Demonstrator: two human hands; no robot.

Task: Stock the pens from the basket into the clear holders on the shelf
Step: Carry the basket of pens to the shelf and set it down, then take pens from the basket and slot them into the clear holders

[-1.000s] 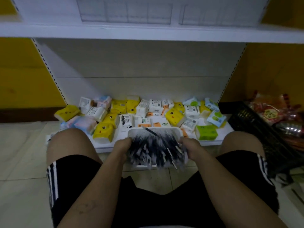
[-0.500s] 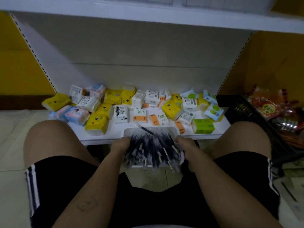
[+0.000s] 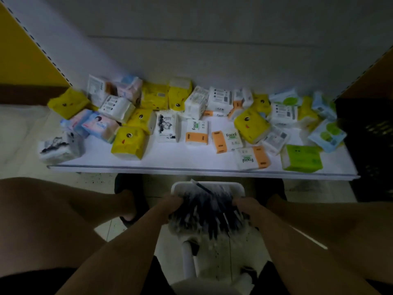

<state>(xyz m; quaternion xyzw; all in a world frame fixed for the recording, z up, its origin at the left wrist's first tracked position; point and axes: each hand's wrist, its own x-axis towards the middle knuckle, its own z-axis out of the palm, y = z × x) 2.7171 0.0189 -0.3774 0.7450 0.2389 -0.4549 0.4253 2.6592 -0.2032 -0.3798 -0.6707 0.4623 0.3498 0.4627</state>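
Note:
A white basket (image 3: 234,186) full of dark pens (image 3: 209,211) sits low between my knees, just in front of the bottom shelf. My left hand (image 3: 173,204) grips the basket's left side and my right hand (image 3: 244,206) grips its right side. One pen (image 3: 202,186) sticks up over the far rim. The clear holders are out of view.
The white bottom shelf (image 3: 191,167) carries several tissue packs, yellow (image 3: 129,143), white and orange (image 3: 196,132) and green (image 3: 302,158). A black crate (image 3: 370,145) stands at the right. A white stool leg (image 3: 188,260) shows below the basket.
My view has tilted down, so the upper shelf with the clear holders has left the frame. The basket, still in both hands, has come lower and off the shelf edge, toward me.

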